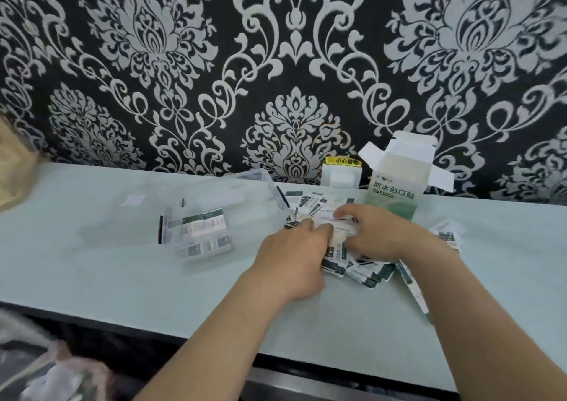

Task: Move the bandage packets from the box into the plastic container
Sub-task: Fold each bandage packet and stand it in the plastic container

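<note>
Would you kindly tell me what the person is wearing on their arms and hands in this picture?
Nothing visible. The left hand and right hand are ungloved, and the left forearm and right forearm are bare to the frame's edge: no sleeves, watch or bracelet. Rings are too blurred to rule out.

1. Heap of bandage packets (365,270) on table (122,278), pinched by left hand (294,247) and right hand (383,235).
2. Upright box (395,185), flaps open, just behind the heap.
3. Clear plastic container (270,185), left of the heap, holding stacked packets.
</note>
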`<state>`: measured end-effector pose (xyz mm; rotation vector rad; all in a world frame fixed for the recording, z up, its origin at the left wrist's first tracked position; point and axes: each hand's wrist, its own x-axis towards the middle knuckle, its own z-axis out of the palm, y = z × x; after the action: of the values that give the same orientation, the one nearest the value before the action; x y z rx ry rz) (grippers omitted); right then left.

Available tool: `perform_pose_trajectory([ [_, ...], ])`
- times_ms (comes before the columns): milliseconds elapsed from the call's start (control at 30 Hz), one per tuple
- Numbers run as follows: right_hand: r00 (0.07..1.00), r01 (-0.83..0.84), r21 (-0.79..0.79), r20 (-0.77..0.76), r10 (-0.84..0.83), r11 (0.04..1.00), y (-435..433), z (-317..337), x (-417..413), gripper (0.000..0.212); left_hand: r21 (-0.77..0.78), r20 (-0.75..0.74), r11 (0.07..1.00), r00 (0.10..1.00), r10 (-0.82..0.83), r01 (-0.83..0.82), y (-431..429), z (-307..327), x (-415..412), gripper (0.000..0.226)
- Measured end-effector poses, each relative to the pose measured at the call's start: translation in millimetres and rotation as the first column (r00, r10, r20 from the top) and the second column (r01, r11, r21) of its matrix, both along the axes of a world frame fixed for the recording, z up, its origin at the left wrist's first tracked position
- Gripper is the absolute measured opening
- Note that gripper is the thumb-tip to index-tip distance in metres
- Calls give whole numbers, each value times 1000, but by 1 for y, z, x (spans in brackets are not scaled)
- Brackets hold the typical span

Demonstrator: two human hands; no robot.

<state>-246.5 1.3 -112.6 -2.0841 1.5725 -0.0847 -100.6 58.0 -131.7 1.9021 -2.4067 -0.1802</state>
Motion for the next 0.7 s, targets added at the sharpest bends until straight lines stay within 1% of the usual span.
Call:
perform_pose_trajectory([
  [67,999,-17,11,-47,17,1000,-3,-6,-3,52,46,8,999,1000,-3,3,-3,2,-2,54],
  [100,999,0,-14,-54,-1,1000,-5,-8,-4,50,58,17,998,1000,-11,10,-4,4,-2,53],
  [233,997,41,-126,-53,-48,991,-11,-14,-6,40,117,9,993,1000,-1,0,-10,11,-1,55],
  [367,999,40,-168,-15,-43,985,-13,-15,-7,39,162,-39,986,999,37,-30,-14,17,8,57],
  [433,999,40,-185,11,-39,982,-13,-13,-10,40,113,-81,992,994,67,-57,-16,19,10,54],
  [600,989,56,-222,148,-23,973,-8,-6,-21,32,-95,-201,987,973,112,-133,-21,17,-5,39],
  [700,958,88,-194,286,-29,977,-7,-2,-29,23,-165,-236,974,965,112,-153,-24,18,-13,26],
])
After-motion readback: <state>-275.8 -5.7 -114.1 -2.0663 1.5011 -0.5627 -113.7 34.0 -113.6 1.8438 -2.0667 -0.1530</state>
